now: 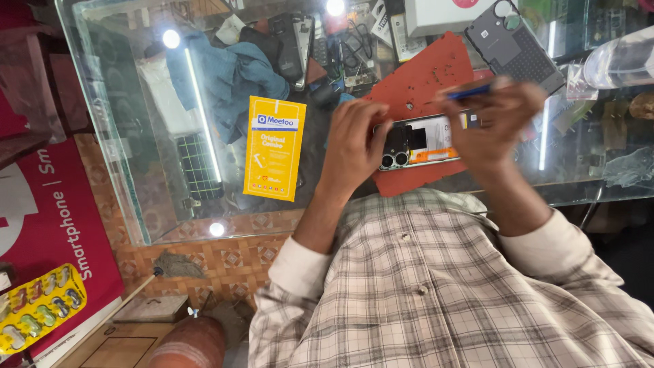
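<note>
Red mat (415, 78) carries the opened phone (415, 146) — your left hand (354, 146) clamps its camera end, your right hand (487, 126) pinches the blue tool (470, 90). Screw work looks under way; next, set the tip squarely — steady pressure.

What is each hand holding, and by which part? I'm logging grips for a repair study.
The left hand grips the opened phone at its camera end. The right hand holds a blue tool along its shaft, over the phone's other end.

opened phone (421, 144) on mat (422, 78), back cover (512, 46) behind, packet (274, 148) left on glass counter (129, 136)
</note>
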